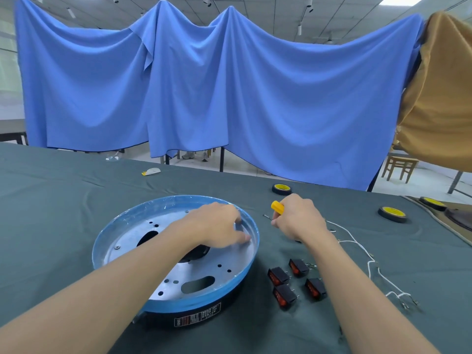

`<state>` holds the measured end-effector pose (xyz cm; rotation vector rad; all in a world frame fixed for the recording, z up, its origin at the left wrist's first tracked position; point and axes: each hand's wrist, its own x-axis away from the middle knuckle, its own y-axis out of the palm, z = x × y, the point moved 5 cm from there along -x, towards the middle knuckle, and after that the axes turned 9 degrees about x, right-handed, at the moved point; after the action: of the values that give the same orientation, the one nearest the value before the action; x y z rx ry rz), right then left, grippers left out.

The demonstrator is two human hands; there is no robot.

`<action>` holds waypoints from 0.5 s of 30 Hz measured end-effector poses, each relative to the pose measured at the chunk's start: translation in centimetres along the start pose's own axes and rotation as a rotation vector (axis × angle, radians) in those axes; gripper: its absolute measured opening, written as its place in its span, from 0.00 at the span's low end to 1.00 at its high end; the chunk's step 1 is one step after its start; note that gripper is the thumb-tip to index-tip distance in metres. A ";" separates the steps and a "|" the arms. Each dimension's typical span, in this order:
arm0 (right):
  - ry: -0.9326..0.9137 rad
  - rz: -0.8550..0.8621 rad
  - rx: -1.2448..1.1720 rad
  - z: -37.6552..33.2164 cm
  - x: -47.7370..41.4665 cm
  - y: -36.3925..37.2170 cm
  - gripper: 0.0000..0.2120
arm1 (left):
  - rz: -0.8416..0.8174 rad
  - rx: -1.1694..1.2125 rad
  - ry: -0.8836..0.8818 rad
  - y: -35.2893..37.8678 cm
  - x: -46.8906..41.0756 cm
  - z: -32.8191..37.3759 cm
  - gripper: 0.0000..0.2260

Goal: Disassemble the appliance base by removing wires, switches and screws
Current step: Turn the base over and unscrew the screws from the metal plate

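The round appliance base [143, 254] lies on the dark cloth, a silver plate with holes inside a blue rim. My left hand [219, 227] reaches into its right side, fingertips down on the plate near the rim; whether they pinch anything is blurred. My right hand [297, 217] grips a yellow-handled screwdriver [277, 207] just right of the base, tip pointing left. Several black rocker switches [297, 283] with orange faces lie to the right of the base. White wires [367, 259] trail across the cloth further right. A screw [117, 247] sits in the plate at left.
Three rolls of tape lie at the back right, the nearest [392, 213] beside the cloth's edge. A small white and yellow scrap [151, 171] lies at the far side of the table [63, 200]. Blue drapes hang behind; a wooden stool [399, 166] stands beyond.
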<state>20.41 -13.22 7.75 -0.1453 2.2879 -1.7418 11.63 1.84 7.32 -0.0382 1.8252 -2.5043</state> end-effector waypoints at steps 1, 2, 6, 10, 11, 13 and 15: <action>0.015 -0.006 0.032 0.2 -0.1 0.6 0.07 | 0.005 -0.004 0.005 0.0 0.0 0.0 0.16; 0.022 -0.016 0.057 0.3 -0.2 1.2 0.08 | 0.010 -0.014 0.014 0.0 0.0 0.1 0.15; 0.009 -0.030 0.144 0.2 -0.3 2.8 0.07 | -0.009 -0.033 0.046 0.0 0.0 0.0 0.09; 0.016 -0.009 0.161 -0.1 -0.3 3.0 0.07 | -0.032 -0.053 0.057 -0.1 0.1 0.2 0.07; 0.020 0.000 0.155 -0.1 -0.4 3.0 0.07 | -0.029 -0.058 0.057 -0.1 0.1 0.3 0.07; 0.022 0.009 0.153 0.0 -0.5 3.1 0.07 | -0.023 -0.069 0.055 -0.1 0.1 0.4 0.08; 0.020 0.003 0.152 -0.1 -0.4 3.4 0.08 | -0.027 -0.075 0.049 -0.1 0.1 0.4 0.10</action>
<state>20.98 -12.11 4.59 -0.0947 2.1569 -1.9157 11.59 1.49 7.55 -0.0029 1.9493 -2.4752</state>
